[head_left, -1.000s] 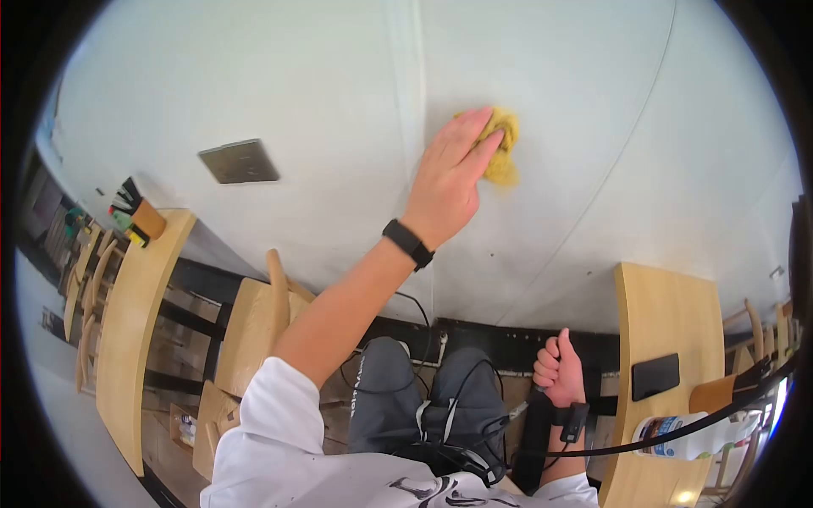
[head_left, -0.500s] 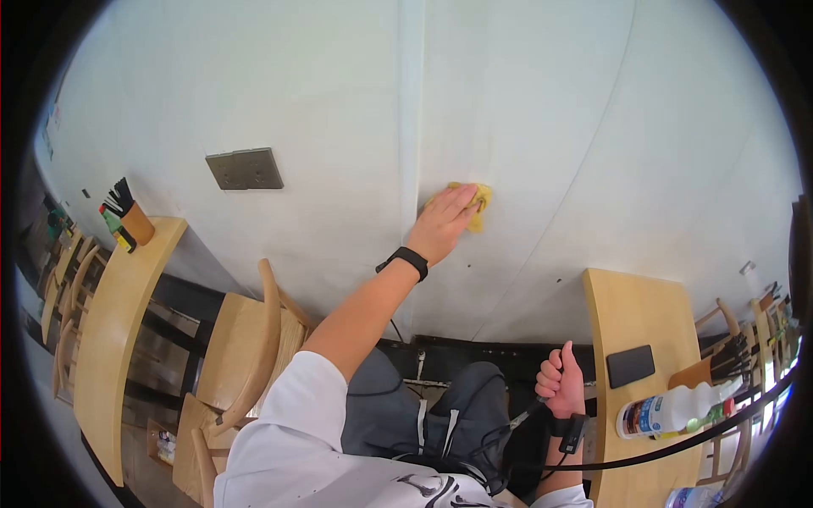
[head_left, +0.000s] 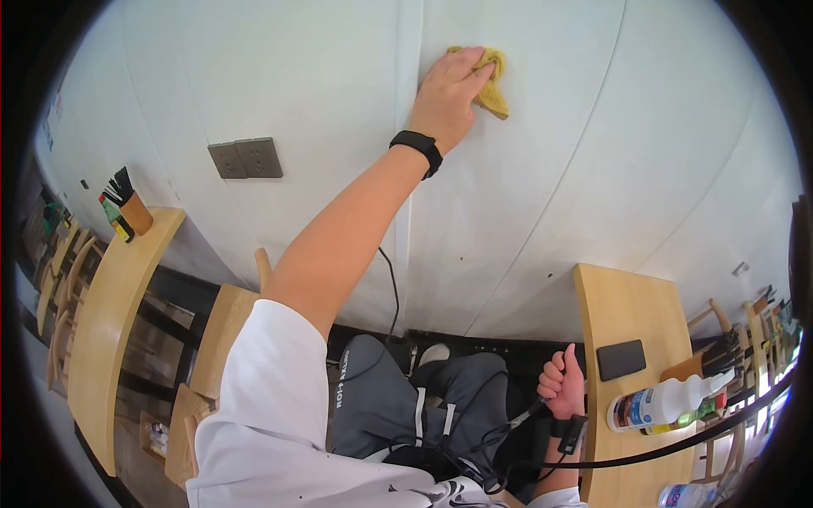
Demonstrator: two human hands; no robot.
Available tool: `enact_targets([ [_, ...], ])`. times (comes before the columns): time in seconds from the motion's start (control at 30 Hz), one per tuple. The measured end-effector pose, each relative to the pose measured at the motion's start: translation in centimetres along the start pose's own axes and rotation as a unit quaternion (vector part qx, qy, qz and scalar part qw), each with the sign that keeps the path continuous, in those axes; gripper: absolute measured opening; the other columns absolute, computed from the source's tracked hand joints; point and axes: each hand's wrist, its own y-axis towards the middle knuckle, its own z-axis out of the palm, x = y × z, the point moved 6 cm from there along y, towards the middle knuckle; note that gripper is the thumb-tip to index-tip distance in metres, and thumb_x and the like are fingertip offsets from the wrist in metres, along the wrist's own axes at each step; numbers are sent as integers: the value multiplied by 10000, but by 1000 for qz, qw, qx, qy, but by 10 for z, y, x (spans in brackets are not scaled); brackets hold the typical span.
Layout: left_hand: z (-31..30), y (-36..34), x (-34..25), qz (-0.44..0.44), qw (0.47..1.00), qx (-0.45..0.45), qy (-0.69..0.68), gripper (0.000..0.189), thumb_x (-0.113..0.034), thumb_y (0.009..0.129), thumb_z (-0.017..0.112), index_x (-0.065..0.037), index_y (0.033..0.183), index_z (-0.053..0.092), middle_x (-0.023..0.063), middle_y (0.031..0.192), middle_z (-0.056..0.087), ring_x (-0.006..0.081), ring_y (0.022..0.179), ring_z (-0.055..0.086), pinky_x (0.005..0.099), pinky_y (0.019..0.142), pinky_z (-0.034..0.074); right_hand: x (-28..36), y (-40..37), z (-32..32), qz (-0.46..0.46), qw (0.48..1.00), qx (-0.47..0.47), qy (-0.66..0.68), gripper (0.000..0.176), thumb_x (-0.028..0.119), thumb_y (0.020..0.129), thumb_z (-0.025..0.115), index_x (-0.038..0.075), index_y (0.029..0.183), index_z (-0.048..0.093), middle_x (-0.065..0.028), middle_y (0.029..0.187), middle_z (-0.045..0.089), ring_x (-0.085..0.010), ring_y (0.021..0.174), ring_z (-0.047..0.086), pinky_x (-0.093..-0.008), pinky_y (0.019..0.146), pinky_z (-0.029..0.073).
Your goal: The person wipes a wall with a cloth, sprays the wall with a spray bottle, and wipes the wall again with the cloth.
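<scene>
Higher on the wall [head_left: 525,203] than half a second ago, the yellow cloth [head_left: 494,102] has travelled up under the person's left hand [head_left: 446,95], while the right hand [head_left: 562,385] has kept its place by the table [head_left: 631,296]. From where I'm standing, that right hand is curled, thumb raised, just off the table's left edge, with nothing visible in it; it looks tucked out of the way. On the table lies a phone [head_left: 621,360], flat and probably safe there, with a white bottle [head_left: 648,406] near it, seemingly within easy reach. Up and left of the table, well apart from the right hand, the left hand clamps the cloth against the wall, fingers over it, I'd guess to keep it from slipping. Far left of the table, a pot of dark sticks [head_left: 135,214] stands upright, presumably for easy picking. Lettering runs along the trousers [head_left: 373,398], perhaps starting "ROI", the rest unsure; the bottle's blue label is too small to read.
</scene>
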Motion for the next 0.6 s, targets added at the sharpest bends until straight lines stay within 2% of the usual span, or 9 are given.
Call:
enact_targets([
  [0.07, 2, 0, -5, 21, 999, -26, 15, 521, 126, 721, 531, -53, 1194, 660, 131, 1330, 571, 348, 1234, 516, 428, 1063, 416, -1, 2, -5, 4, 1000, 8, 11, 485, 544, 1033, 368, 158, 740, 383, 54, 566, 251, -66, 445, 222, -228, 390, 195],
  [0.2, 16, -16, -4, 13, 1000, -6, 0, 488, 118, 727, 531, -44, 1164, 676, 131, 1306, 590, 341, 1220, 528, 429, 1054, 423, -11, 21, -7, 32, 999, 1, 18, 489, 546, 1032, 366, 161, 731, 383, 53, 557, 249, -67, 436, 221, -226, 383, 200],
  [0.27, 33, -48, -19, 67, 995, 60, -31, 446, 105, 741, 534, -30, 1138, 684, 131, 1275, 609, 337, 1198, 545, 433, 1042, 433, -14, 26, -11, 45, 999, -3, 21, 492, 546, 1032, 363, 163, 725, 385, 53, 547, 244, -67, 423, 220, -226, 372, 201],
  [0.33, 46, -86, -35, 65, 992, 91, -53, 429, 91, 750, 538, -19, 1140, 679, 129, 1273, 614, 327, 1190, 556, 436, 1041, 435, -16, 31, -13, 40, 999, 9, 31, 494, 551, 1032, 357, 162, 728, 390, 53, 547, 246, -68, 424, 218, -229, 373, 197],
  [0.4, 59, -131, -49, 54, 987, 151, -27, 301, -10, 841, 575, -27, 1124, 673, 103, 1272, 605, 281, 1220, 538, 422, 1062, 417, -19, 35, -16, 47, 998, 14, 37, 496, 552, 1032, 353, 161, 730, 393, 53, 548, 248, -69, 424, 217, -230, 372, 197],
  [0.47, 76, -181, -60, 65, 974, 216, -38, 305, -32, 860, 561, -30, 1145, 667, 86, 1301, 589, 272, 1241, 524, 407, 1089, 403, -23, 34, -19, 50, 998, 17, 45, 497, 553, 1032, 350, 160, 732, 396, 52, 549, 251, -69, 424, 217, -231, 372, 197],
  [0.5, 75, -192, -64, 67, 974, 214, -37, 305, -32, 860, 561, -30, 1145, 667, 86, 1301, 589, 272, 1241, 524, 407, 1089, 403, -23, 36, -19, 53, 997, 28, 45, 497, 553, 1033, 349, 159, 733, 397, 53, 551, 252, -69, 425, 218, -230, 373, 199],
  [0.57, 76, -207, -73, 88, 953, 286, -41, 311, -14, 821, 603, -35, 1125, 671, 100, 1291, 595, 292, 1232, 529, 413, 1056, 431, -22, 36, -20, 56, 997, 37, 45, 496, 552, 1033, 349, 158, 735, 398, 53, 552, 254, -69, 426, 219, -230, 375, 201],
  [0.6, 79, -208, -70, 70, 951, 296, -55, 315, -19, 833, 587, -45, 1135, 668, 88, 1305, 586, 286, 1244, 518, 417, 1066, 422, -20, 36, -19, 52, 997, 45, 42, 494, 552, 1030, 364, 159, 733, 391, 53, 560, 260, -69, 438, 223, -231, 384, 201],
])
